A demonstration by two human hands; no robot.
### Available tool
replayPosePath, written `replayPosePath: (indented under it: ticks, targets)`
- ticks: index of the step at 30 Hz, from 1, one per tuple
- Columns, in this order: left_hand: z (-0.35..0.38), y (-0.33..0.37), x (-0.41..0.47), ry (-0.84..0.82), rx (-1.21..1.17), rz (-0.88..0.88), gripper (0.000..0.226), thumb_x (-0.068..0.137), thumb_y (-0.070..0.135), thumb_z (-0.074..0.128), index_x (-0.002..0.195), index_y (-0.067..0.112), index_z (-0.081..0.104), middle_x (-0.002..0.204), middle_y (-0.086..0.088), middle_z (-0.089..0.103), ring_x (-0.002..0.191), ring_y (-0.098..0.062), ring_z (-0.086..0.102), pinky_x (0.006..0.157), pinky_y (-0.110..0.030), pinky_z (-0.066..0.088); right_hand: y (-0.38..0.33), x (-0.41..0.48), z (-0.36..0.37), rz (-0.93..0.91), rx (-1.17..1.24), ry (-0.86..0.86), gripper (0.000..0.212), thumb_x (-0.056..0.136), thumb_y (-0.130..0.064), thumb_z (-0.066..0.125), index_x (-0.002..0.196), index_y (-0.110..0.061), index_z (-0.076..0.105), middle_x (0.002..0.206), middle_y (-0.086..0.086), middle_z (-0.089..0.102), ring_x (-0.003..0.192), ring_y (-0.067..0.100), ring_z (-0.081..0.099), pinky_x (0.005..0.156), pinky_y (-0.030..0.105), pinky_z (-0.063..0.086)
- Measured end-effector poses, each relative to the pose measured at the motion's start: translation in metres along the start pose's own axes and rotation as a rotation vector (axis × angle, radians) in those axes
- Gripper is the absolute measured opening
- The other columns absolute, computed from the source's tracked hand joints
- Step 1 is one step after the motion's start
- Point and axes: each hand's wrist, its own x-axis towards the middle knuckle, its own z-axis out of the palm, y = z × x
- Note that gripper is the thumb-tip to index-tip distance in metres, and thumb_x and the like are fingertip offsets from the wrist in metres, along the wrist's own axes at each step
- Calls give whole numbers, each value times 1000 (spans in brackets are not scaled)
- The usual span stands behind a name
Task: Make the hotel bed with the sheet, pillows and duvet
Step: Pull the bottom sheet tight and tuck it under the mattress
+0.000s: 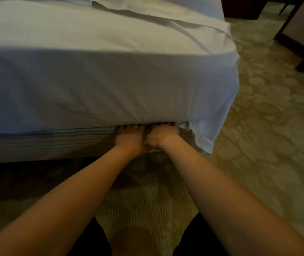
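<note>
Tucking sheet [110,85] under at bed [46,145] edge near corner: pushing with flat left hand [129,139]; right hand [163,135] half hidden (grip untellable). Likely soft, light, slippy; pinch loose flap [202,137].

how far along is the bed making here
Done: the white sheet is spread flat and looks tucked in along the side, left of the hands. In hand: the left hand and right hand push into the gap above the bed base, near the corner. Left: the loose sheet corner hangs untucked, and no duvet or pillows clearly show.
</note>
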Motion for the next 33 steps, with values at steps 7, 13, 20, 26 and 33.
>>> replayPosePath:
  ticks: [7, 13, 20, 26, 33]
  targets:
    - [-8, 20, 31, -85, -32, -122, 74, 77, 60, 61, 141, 32, 36, 147, -4, 40, 133, -28, 40, 105, -37, 35, 42, 18, -2, -113, 310, 66, 50, 101, -46, 32, 147, -29, 36, 158, 3, 27, 144, 29, 23, 117, 44, 18]
    - [-11, 15, 7, -169, 71, 4, 94, 80, 58, 59, 153, 28, 8, 158, -7, 18, 143, -29, 20, 116, -42, 18, 46, 7, 0, -105, 257, -62, 51, 97, -36, 36, 148, -33, 33, 158, 4, 25, 145, 29, 21, 117, 48, 19]
    - [-11, 60, -11, -73, -49, 245, 94, 86, 45, 57, 154, 15, -1, 162, -3, -3, 149, -18, 0, 120, -32, 5, 64, -15, 1, 83, 147, -5, 62, 96, -32, 32, 154, -21, 15, 162, 1, 6, 149, 26, 2, 119, 49, 5]
    - [-12, 88, 8, -48, 25, 371, 83, 90, 45, 49, 154, 18, 4, 162, -2, 2, 148, -18, 8, 119, -34, 8, 128, -27, 9, 112, 224, 50, 61, 99, -29, 33, 155, -25, 10, 163, -4, 0, 149, 17, 5, 117, 51, 9]
    - [-13, 110, 37, -65, -60, 300, 86, 89, 51, 52, 154, 23, 4, 161, 2, 11, 145, -20, 21, 114, -35, 20, 138, 2, 12, 96, 343, 81, 57, 96, -27, 32, 152, -25, 22, 162, 1, 12, 146, 30, 17, 115, 50, 22]
